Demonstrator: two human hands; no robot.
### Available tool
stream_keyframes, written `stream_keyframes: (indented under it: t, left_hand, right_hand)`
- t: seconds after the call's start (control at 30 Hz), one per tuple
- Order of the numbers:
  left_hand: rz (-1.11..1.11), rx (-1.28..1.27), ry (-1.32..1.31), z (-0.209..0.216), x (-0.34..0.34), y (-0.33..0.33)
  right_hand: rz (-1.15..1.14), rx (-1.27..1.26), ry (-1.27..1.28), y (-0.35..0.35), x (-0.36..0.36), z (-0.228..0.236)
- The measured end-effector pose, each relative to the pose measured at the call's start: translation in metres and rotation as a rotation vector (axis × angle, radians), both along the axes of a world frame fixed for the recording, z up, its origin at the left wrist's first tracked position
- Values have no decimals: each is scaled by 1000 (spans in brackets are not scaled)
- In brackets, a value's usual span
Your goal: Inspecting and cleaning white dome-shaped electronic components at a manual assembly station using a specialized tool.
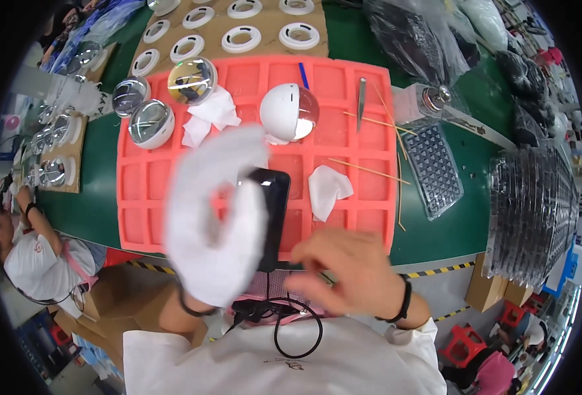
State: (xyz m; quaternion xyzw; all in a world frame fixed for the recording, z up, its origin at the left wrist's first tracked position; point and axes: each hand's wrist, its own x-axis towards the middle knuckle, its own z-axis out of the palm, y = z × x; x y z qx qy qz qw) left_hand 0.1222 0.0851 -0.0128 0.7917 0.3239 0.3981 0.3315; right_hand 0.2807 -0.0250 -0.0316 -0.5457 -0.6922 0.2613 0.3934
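My left hand [215, 217], in a white glove and smeared by motion, is over the left middle of a pink compartmented tray [388, 158]. Its fingers and thumb curve apart, and the tray shows in the gap. Right beside the thumb is a black phone-like device [276, 210] with a cable below it; the glove partly covers it, and whether they touch I cannot tell. My bare right hand [350, 270] hovers at the tray's near edge, thumb and forefinger apart. Farther up sits a white dome with a clear half [289, 112]. A white cloth [328, 191] lies right of the device.
Clear domes [151, 124] and crumpled white wipes [212, 115] occupy the tray's far left. Tweezers [361, 102] and thin wooden sticks [370, 171] lie right. White rings [241, 39] stand on cardboard behind. A blister tray [433, 168] and stacked plastic trays [531, 210] are rightward. A co-worker [47, 257] sits left.
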Motion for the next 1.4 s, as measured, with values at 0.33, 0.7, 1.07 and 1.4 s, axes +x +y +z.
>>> stream_keyframes:
  t: [0.33, 0.7, 1.07, 1.4]
  left_hand:
    - [-45, -296, -303, -20, 22, -23]
    - [-220, 171, 320, -10, 27, 76]
    - [-347, 149, 557, -35, 53, 94]
    - [-79, -190, 174, -32, -55, 65]
  right_hand:
    - [140, 227, 22, -13, -40, -21]
    - [-285, -33, -361, 108, 67, 15]
    - [-157, -597, -740, 219, 96, -30]
    - [-130, -155, -145, 104, 51, 8]
